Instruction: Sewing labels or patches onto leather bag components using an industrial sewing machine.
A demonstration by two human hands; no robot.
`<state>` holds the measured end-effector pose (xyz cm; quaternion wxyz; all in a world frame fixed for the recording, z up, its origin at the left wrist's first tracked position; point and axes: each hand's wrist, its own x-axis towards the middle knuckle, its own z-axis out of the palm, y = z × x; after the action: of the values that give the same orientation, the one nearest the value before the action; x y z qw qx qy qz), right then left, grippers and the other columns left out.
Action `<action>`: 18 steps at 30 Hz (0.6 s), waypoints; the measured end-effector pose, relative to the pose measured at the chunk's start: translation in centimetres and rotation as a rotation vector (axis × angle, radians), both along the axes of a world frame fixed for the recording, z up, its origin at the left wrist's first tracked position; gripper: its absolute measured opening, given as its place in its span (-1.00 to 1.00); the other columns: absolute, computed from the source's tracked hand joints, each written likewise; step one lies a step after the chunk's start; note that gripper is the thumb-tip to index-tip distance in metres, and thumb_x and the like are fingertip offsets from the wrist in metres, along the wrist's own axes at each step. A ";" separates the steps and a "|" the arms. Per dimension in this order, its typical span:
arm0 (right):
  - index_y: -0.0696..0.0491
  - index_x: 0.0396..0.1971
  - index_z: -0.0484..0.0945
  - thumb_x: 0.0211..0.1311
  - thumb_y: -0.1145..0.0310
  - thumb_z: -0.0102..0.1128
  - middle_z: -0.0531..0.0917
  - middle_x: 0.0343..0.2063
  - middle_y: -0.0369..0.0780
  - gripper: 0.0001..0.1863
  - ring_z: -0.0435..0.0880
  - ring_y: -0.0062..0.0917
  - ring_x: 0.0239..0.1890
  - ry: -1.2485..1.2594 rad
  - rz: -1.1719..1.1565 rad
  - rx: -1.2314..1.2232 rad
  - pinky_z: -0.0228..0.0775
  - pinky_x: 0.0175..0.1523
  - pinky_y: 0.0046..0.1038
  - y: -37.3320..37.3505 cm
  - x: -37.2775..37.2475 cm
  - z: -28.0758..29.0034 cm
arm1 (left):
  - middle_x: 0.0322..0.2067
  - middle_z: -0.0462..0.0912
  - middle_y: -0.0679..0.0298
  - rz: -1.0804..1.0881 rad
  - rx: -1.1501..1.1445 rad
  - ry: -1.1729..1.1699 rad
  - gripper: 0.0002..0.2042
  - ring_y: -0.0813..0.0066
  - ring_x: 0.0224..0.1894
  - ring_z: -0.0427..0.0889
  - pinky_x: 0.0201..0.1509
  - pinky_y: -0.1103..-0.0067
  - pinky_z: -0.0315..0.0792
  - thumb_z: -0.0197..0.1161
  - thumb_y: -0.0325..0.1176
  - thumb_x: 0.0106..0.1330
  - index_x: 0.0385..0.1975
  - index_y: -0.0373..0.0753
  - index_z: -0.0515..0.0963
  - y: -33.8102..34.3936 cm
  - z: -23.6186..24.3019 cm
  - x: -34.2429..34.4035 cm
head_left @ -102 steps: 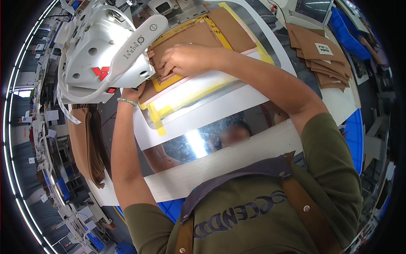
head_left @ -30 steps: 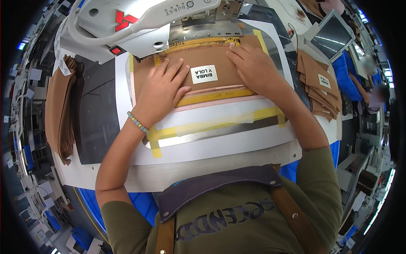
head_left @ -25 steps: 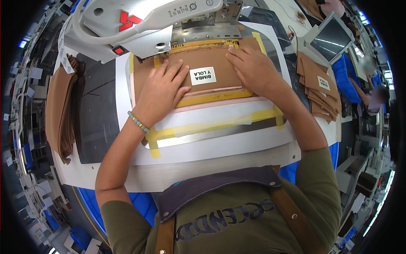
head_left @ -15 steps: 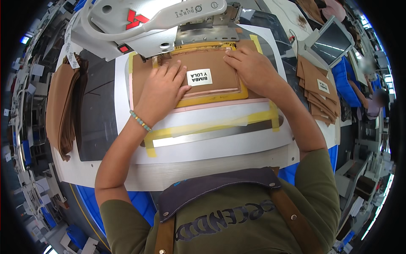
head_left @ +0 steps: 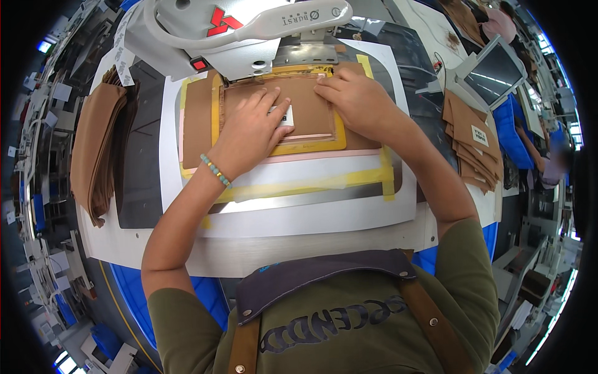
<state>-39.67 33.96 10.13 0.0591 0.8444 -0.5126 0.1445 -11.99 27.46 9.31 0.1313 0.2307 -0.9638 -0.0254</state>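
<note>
A brown fabric panel (head_left: 198,115) lies under a yellow rectangular clamp frame (head_left: 299,148) on a white sheet (head_left: 374,212) edged with yellow tape. Inside the frame is a smaller inner border around the brown surface. My left hand (head_left: 254,128) rests flat on the panel with fingers spread, partly covering a small white label (head_left: 288,118). At the frame's upper right corner, my right hand (head_left: 361,103) touches the border with bent fingertips, some of them apart. Its palm hovers over the frame's right side.
Above my hands juts a white sewing machine head (head_left: 212,37) with a curved light arm (head_left: 299,17). Folded brown pieces (head_left: 99,146) hang at left; stacked brown pieces (head_left: 470,134) lie at right near a small screen (head_left: 494,70). Another person (head_left: 551,165) sits beyond a blue bin (head_left: 512,131).
The white sheet, clamp frame and panel have slid left relative to the machine. My right hand has travelled left with the frame; my left hand has shifted right over the label.
</note>
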 end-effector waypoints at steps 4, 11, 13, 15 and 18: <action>0.11 0.07 0.72 0.22 0.50 0.29 0.76 0.12 -0.22 -0.62 0.67 -0.31 0.13 -0.008 0.043 -0.030 0.63 0.14 -0.34 -0.3 0.0 -0.6 | 0.36 0.53 -0.01 -0.010 0.019 0.030 -0.53 -0.05 0.41 0.46 0.48 0.20 0.38 0.30 -0.16 0.52 0.30 -0.30 0.58 0.1 -0.4 -0.7; 0.05 -0.22 0.73 0.12 0.41 0.32 0.80 -0.12 -0.25 -0.79 0.69 -0.39 -0.07 0.024 0.072 -0.235 0.57 -0.12 -0.34 -1.2 1.6 -2.1 | 0.35 0.53 -0.02 -0.034 0.019 0.067 -0.60 -0.05 0.40 0.47 0.48 0.20 0.38 0.24 -0.29 0.55 0.29 -0.34 0.57 0.2 -1.6 -1.5; 0.02 -0.26 0.73 0.11 0.38 0.33 0.77 -0.23 -0.29 -0.82 0.69 -0.41 -0.11 0.080 0.031 -0.221 0.48 -0.20 -0.35 -1.2 2.4 -2.4 | 0.35 0.53 -0.02 -0.039 0.033 0.072 -0.60 -0.05 0.39 0.48 0.48 0.20 0.38 0.23 -0.31 0.55 0.29 -0.34 0.57 0.1 -1.9 -1.4; 0.04 -0.11 0.74 0.15 0.39 0.32 0.78 -0.09 -0.28 -0.71 0.68 -0.41 -0.02 0.118 -0.018 -0.109 0.52 -0.09 -0.35 -0.8 2.8 -2.5 | 0.35 0.53 -0.02 -0.035 0.048 0.077 -0.61 -0.05 0.39 0.48 0.48 0.20 0.38 0.23 -0.33 0.55 0.30 -0.35 0.57 0.2 -2.3 -1.6; 0.07 0.06 0.73 0.18 0.40 0.31 0.78 0.04 -0.27 -0.59 0.68 -0.41 0.06 0.116 -0.053 -0.003 0.56 0.04 -0.35 -1.0 3.1 -2.6 | 0.35 0.52 -0.02 -0.033 0.075 0.116 -0.61 -0.06 0.38 0.48 0.48 0.19 0.38 0.23 -0.36 0.53 0.29 -0.36 0.56 0.1 -2.7 -1.8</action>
<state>-36.55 32.94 7.50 0.0934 0.8373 -0.5304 0.0945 -13.79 27.60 6.63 0.1776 0.2175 -0.9567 -0.0770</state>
